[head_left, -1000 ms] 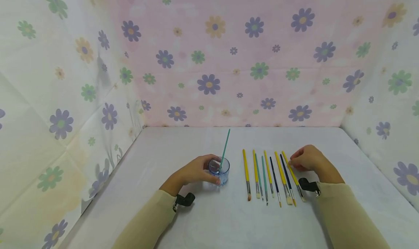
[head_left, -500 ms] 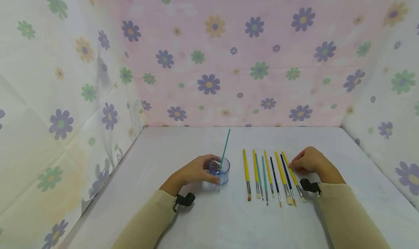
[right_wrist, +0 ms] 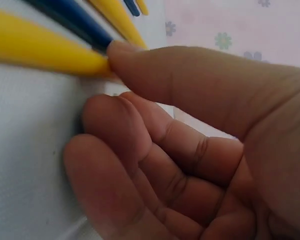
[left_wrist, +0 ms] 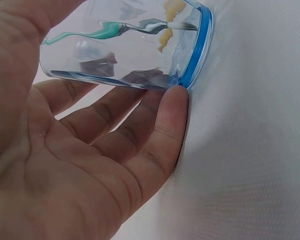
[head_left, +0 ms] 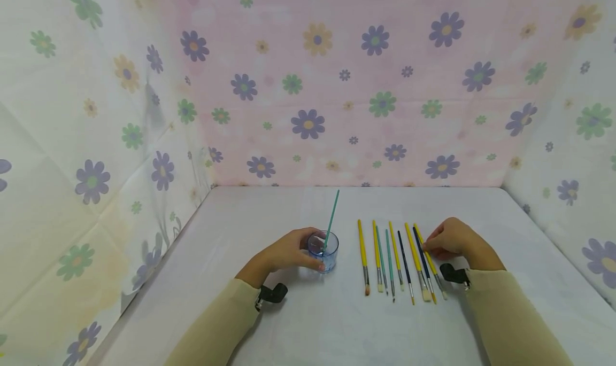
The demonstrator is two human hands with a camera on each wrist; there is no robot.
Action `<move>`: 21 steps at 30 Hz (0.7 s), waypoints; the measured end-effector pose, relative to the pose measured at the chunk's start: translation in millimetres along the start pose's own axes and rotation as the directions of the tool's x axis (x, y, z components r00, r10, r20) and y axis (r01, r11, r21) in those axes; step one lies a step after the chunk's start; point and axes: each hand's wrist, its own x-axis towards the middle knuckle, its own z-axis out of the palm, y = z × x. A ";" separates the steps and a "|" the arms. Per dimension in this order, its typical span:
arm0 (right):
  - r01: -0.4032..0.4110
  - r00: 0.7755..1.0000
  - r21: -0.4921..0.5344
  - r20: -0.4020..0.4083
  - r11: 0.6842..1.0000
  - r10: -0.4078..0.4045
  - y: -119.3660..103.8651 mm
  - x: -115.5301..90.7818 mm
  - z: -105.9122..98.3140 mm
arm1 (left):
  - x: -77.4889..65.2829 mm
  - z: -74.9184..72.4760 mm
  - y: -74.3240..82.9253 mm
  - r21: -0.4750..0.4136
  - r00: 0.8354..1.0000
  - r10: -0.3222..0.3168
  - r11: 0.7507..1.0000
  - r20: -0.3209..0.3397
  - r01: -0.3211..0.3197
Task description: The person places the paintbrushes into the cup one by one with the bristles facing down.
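Note:
My left hand [head_left: 289, 251] curls round a clear, blue-tinted glass [head_left: 329, 260] standing on the table. Leaning inside that glass is a turquoise paintbrush [head_left: 331, 216], bristles down; the left wrist view shows its pale bristles [left_wrist: 182, 25] near the blue base. My right hand [head_left: 453, 241] pinches the rightmost yellow paintbrush [head_left: 434, 267] by its handle. In the right wrist view the thumb [right_wrist: 155, 70] lies on the yellow handle [right_wrist: 40, 47], close beside a dark blue brush [right_wrist: 72, 21]; the index fingertip is hidden.
Several other paintbrushes lie in a row between the hands, bristles toward me, among them a yellow one [head_left: 362, 251], a turquoise one [head_left: 389, 259] and a dark blue one [head_left: 405, 262]. A flowered cloth [head_left: 337, 88] walls the white table [head_left: 327, 323] at back and sides.
My right hand has shifted slightly left, and the rightmost yellow brush has moved a little left toward the dark blue brush. My left hand and the glass stay put.

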 end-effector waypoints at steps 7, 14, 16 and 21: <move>0.007 1.000 0.001 -0.010 1.000 -0.007 0.1 -1.2 0.4 | -0.9 0.4 -0.2 0.004 1.000 -0.003 1.000 -0.006 0.003; -0.022 0.999 -0.055 -0.028 0.998 0.021 -3.9 -3.3 0.8 | -1.4 -0.2 -0.7 0.009 1.000 -0.011 1.000 -0.008 0.011; -0.030 0.999 -0.070 -0.028 0.997 0.028 -5.3 -3.8 1.5 | -1.1 0.2 -0.6 0.015 1.000 -0.012 1.000 -0.010 0.012; -0.037 0.999 -0.076 -0.025 0.996 0.035 -5.7 -3.7 3.8 | -0.5 1.2 -1.9 0.024 1.000 -0.009 1.000 -0.016 0.010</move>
